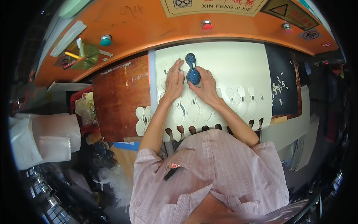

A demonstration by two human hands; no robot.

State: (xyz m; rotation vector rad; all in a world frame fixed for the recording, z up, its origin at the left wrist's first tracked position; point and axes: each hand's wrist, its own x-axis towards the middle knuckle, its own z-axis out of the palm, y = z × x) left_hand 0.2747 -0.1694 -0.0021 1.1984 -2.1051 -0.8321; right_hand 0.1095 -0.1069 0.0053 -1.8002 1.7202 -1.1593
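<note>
A blue sole-shaped cutting die [190, 59] stands on a cream-white sheet [238, 63]. My right hand [206, 86] grips its right side near the wider lower end, thumb and fingers closed on it. To the left of the die, my left hand [173, 84] lies on the sheet with its fingers stretched out and close together. Several sole-shaped outlines, each with a small slot, run across the sheet; one clear cut shape [241, 101] is right of my right forearm. Sole-shaped holes line the sheet's near edge. My hands hide part of the sheet.
Beyond the sheet is an orange machine beam [149, 30] with a green button [106, 40] and a red button [207, 25]. Cut sole pieces [140, 121] lie stacked on the brown board [119, 89] at left. Small white scraps [278, 89] litter the dark board at right.
</note>
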